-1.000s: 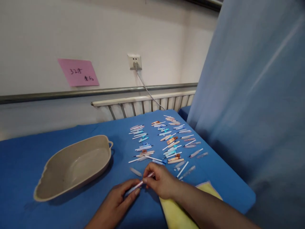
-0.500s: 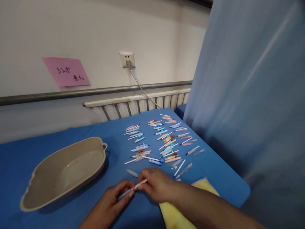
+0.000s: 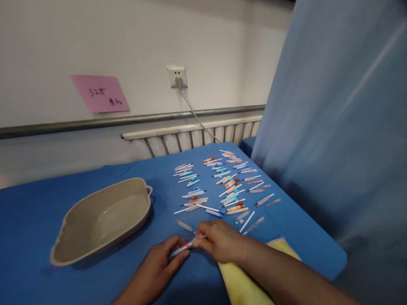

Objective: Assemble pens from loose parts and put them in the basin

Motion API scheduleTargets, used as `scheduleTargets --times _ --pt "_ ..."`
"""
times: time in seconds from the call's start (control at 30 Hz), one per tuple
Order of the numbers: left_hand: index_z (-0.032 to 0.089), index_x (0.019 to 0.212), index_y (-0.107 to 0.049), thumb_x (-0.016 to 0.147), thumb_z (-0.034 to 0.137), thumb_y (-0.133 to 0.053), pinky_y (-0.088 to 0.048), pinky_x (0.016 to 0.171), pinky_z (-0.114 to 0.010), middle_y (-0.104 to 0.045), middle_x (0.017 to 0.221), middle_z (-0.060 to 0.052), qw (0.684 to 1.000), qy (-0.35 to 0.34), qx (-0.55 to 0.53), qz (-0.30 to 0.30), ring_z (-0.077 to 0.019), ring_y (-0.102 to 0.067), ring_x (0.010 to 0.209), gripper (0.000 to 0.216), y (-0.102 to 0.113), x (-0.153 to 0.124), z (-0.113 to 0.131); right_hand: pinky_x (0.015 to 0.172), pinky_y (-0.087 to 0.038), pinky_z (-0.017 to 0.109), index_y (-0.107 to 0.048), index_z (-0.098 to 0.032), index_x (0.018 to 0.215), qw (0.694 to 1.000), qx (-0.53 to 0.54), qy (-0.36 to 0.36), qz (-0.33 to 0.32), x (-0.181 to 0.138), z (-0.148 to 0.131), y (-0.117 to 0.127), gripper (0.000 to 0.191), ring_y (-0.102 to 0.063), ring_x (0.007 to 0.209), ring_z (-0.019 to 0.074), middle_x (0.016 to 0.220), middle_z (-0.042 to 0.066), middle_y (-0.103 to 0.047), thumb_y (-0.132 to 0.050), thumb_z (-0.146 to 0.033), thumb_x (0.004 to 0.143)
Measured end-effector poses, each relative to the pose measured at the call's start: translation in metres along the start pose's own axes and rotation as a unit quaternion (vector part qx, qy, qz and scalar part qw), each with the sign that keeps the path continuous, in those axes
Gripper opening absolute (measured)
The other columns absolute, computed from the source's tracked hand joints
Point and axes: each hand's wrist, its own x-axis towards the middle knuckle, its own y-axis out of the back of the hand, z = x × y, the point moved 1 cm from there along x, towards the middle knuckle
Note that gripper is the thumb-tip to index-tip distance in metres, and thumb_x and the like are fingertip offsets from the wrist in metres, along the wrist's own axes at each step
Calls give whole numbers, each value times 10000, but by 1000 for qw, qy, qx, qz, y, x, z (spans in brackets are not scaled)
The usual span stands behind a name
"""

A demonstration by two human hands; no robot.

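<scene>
Left hand point(image 3: 162, 258) — thumb and finger pinching the near end of a pen point(image 3: 182, 249). Right hand point(image 3: 219, 242) — fingertips pinching its other end. Pen: tilted, between both hands, above sheet point(image 3: 299, 233). Just beyond, one loose barrel point(image 3: 184, 225); then pen parts point(image 3: 238, 211) in rows; yellow cloth point(image 3: 244, 286), near right; basin point(image 3: 117, 218), left. Hazard: forcing the ends askew could make the pen slip or bend.

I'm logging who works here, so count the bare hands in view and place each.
2: the left hand holds the lower-left end of a slim pen-like piece; the right hand holds its upper-right end, near the yellow cloth. No others show.
</scene>
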Motion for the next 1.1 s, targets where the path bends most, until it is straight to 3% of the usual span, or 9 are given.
scheduleTargets --times 0.23,0.37,0.43,0.57,0.77,0.87,1.1 --pt "210 899 -587 879 372 -479 -382 650 -222 -672 813 5 999 -14 34 12 -148 -595 732 196 -1 -9 2 498 -304 218 -607 -188 738 999 22 -1 -23 -3 2 -4 318 -537 565 121 624 1 -622 -461 -419 900" --pt "195 841 -588 905 402 -421 -365 618 -222 -657 777 -6 998 -31 61 8 -146 -589 711 274 2 -12 3 586 -381 212 -585 -198 880 994 108 7 -12 -5 1 -9 147 -566 668 130 755 0 -639 -531 -334 868" --pt "190 820 -586 914 402 -403 -355 606 -223 -652 765 -8 996 -38 75 9 -147 -590 711 296 4 -13 4 614 -398 218 -545 -202 959 991 137 -3 10 -7 2 -9 175 -563 697 133 818 1 -634 -603 -284 814" --pt "194 821 -595 925 397 -376 -349 605 -229 -652 763 -10 994 -43 102 14 -152 -590 708 316 5 -14 7 631 -395 234 -566 -203 838 992 125 -4 24 -6 4 -8 50 -559 700 140 772 -3 -620 -568 -253 840" --pt "228 989 -572 876 407 -482 -370 601 -227 -684 851 -3 996 -13 85 29 -166 -618 739 230 4 -15 6 560 -369 231 -578 -200 798 991 125 -36 19 -4 5 -9 154 -535 592 128 628 -26 -588 -508 -304 887" --pt "223 956 -574 884 395 -467 -379 602 -230 -695 873 -10 995 -1 90 32 -173 -632 751 215 2 -15 3 533 -359 224 -550 -196 758 988 145 -44 8 -5 4 -11 195 -510 551 115 612 -32 -571 -487 -317 896" --pt "215 948 -593 915 420 -387 -412 651 -241 -695 884 -32 993 -21 112 29 -182 -641 790 292 1 -15 1 552 -352 221 -538 -204 872 989 147 -13 -8 -8 1 -10 74 -497 613 119 691 -35 -558 -560 -271 848"
